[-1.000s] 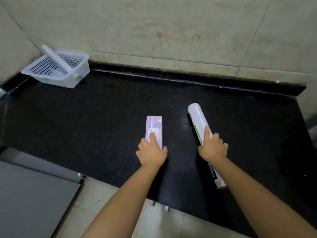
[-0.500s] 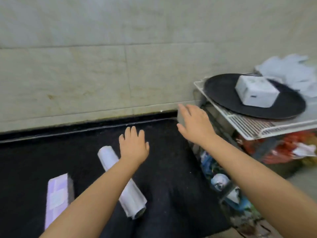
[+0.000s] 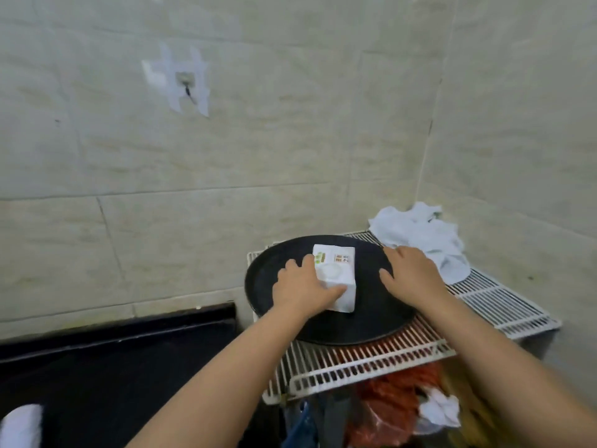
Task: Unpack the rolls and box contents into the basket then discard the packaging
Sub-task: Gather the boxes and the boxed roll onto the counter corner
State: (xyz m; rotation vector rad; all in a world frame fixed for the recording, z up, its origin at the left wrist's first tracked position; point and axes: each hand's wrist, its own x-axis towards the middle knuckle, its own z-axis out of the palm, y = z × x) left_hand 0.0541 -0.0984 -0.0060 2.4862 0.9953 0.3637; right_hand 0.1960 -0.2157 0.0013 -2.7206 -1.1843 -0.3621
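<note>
White pack [image 3: 336, 275] sat on the dark tray [image 3: 268, 279], left hand [image 3: 305, 287] clamped on its near side — label blurred, right hand [image 3: 412, 274] just beside, fingers spread, roll [image 3: 20, 426] cut off at the frame's corner.

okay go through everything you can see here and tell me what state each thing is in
white box: closed, lying on the tray, gripped.
left hand: holds the box.
right hand: open, over the tray's right part.
black round tray: flat on the rack.
wire rack: level.
white cloth: crumpled on the rack.
</note>
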